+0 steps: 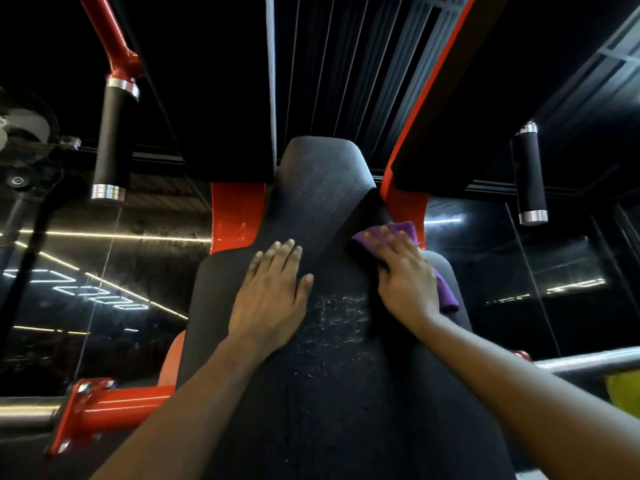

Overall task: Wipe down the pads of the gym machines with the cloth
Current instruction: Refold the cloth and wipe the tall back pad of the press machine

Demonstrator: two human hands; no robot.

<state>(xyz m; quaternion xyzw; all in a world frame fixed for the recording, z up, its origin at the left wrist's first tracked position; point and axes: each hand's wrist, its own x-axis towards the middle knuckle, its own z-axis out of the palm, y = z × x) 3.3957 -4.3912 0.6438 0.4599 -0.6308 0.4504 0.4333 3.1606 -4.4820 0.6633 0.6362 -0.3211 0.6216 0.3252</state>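
A long black back pad [322,209] of a red-framed gym machine fills the middle of the view, narrow at the top and wider lower down. A patch of wet, speckled droplets [334,322] lies on it between my hands. My left hand [272,296] rests flat on the pad's left side, fingers straight, holding nothing. My right hand [403,277] presses a purple cloth [398,232] flat against the pad's right edge, fingers spread over it. Part of the cloth hangs out below my palm at the right.
Red frame plates [235,216] flank the pad. Two black foam handles hang on either side, the left handle [112,140] and the right handle [528,174]. A red bracket on a steel bar [86,410] sits at lower left. Mirrored dark walls with light strips surround the machine.
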